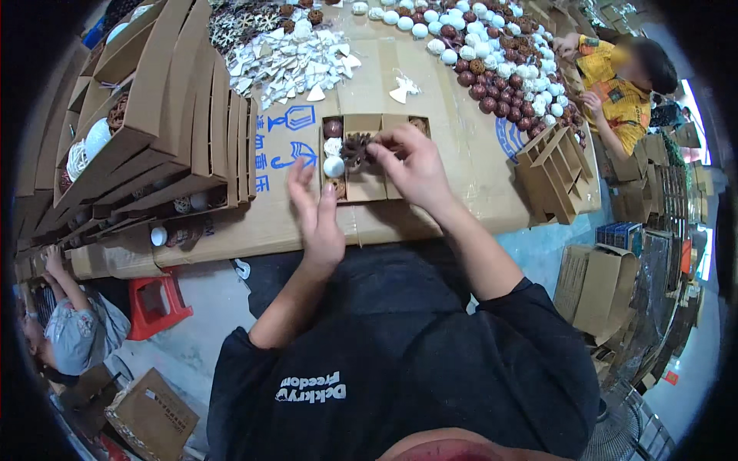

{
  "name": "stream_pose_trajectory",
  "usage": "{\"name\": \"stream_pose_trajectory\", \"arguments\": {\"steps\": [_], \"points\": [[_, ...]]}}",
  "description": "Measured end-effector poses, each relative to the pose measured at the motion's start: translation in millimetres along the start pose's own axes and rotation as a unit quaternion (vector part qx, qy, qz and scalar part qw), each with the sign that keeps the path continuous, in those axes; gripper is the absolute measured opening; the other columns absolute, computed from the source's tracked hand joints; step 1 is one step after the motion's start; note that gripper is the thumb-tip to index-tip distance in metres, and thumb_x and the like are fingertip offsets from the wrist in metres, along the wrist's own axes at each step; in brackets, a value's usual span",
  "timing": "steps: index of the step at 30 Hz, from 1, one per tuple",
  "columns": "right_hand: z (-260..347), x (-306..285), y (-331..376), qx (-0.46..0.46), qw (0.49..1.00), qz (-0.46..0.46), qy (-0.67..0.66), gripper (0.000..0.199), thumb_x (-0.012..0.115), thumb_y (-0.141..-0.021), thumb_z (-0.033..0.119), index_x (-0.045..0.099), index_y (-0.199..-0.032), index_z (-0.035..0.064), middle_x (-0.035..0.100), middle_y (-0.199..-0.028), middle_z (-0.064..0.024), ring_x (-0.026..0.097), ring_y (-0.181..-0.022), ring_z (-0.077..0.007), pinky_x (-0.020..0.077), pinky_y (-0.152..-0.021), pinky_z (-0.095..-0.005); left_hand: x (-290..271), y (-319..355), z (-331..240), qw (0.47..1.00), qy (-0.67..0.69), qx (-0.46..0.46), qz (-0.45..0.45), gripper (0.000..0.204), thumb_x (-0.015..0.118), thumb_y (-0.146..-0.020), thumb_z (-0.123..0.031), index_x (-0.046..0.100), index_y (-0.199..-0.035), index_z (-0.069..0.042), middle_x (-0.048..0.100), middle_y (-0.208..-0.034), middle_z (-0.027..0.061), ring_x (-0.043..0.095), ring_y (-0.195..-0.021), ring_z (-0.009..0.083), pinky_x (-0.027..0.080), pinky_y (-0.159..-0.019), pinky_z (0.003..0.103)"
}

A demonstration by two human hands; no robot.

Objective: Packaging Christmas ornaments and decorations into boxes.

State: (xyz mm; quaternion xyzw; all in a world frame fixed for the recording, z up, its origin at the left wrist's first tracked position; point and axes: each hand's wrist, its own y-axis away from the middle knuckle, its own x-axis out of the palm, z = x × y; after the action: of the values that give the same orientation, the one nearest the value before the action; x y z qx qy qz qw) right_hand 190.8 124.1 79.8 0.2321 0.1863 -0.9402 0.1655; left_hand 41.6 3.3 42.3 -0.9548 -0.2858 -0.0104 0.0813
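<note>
Right hand (411,165) pinches the brown star ornament (356,147) over the divided cardboard box (367,186) on the surface (461,115), while the left hand (317,219), open and empty, hovers just left of it.

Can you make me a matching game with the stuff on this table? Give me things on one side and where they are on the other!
Things:
1. brown star ornament
2. red stool
3. pile of white flat pieces
4. white ball

Places:
A. on the floor, left of the table
B. in the fingers of the right hand
C. far side of the table, beyond the tray
D. in the left column of the divided cardboard tray

Pairs: 1-B, 2-A, 3-C, 4-D
</note>
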Motion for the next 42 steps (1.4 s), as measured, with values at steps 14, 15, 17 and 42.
{"name": "stream_pose_trajectory", "arguments": {"steps": [14, 15, 17, 42], "points": [[-48.3, 18.9, -70.1, 0.031, 0.884, 0.234, 0.403, 0.019, 0.068, -0.087, 0.018, 0.077, -0.089, 0.0020, 0.075, -0.093, -0.0200, 0.075, -0.087, -0.0359, 0.0609, -0.073, -0.0473, -37.4, -36.9, 62.1, 0.952, -0.277, 0.068, 0.107, 0.028, 0.068, -0.092, -0.017, 0.062, -0.117, -0.004, 0.066, -0.087, 0.0102, 0.063, -0.071, 0.0267, 0.051, -0.065, 0.039], [-36.0, 21.2, -70.1, 0.034, 0.875, 0.248, 0.414, 0.017, 0.067, -0.085, 0.015, 0.078, -0.090, 0.0024, 0.075, -0.093, -0.0197, 0.076, -0.087, -0.0354, 0.0612, -0.072, -0.0473, -40.8, -35.7, 63.5, 0.949, -0.287, 0.069, 0.108, 0.028, 0.068, -0.092, -0.016, 0.061, -0.117, -0.004, 0.066, -0.085, 0.0099, 0.063, -0.070, 0.0267, 0.051, -0.065, 0.040], [-29.3, 20.1, -79.9, 0.027, 0.865, 0.294, 0.406, 0.018, 0.067, -0.085, 0.015, 0.078, -0.091, 0.0027, 0.075, -0.094, -0.0197, 0.076, -0.088, -0.0358, 0.0614, -0.073, -0.0477, -41.4, -37.5, 65.1, 0.944, -0.302, 0.072, 0.111, 0.028, 0.067, -0.092, -0.014, 0.060, -0.117, -0.004, 0.064, -0.083, 0.0092, 0.063, -0.070, 0.0267, 0.051, -0.065, 0.040], [-21.8, -100.7, 26.1, 0.099, 0.963, -0.195, 0.160, 0.018, 0.073, -0.094, 0.021, 0.075, -0.095, 0.0031, 0.073, -0.079, -0.0137, 0.071, -0.068, -0.0264, 0.0536, -0.063, -0.0373, -59.2, -26.4, -41.3, 0.980, -0.116, -0.107, 0.120, 0.044, 0.063, -0.090, 0.001, 0.056, -0.134, 0.000, 0.056, -0.077, -0.0009, 0.054, -0.066, 0.0045, 0.043, -0.058, 0.023]]}}
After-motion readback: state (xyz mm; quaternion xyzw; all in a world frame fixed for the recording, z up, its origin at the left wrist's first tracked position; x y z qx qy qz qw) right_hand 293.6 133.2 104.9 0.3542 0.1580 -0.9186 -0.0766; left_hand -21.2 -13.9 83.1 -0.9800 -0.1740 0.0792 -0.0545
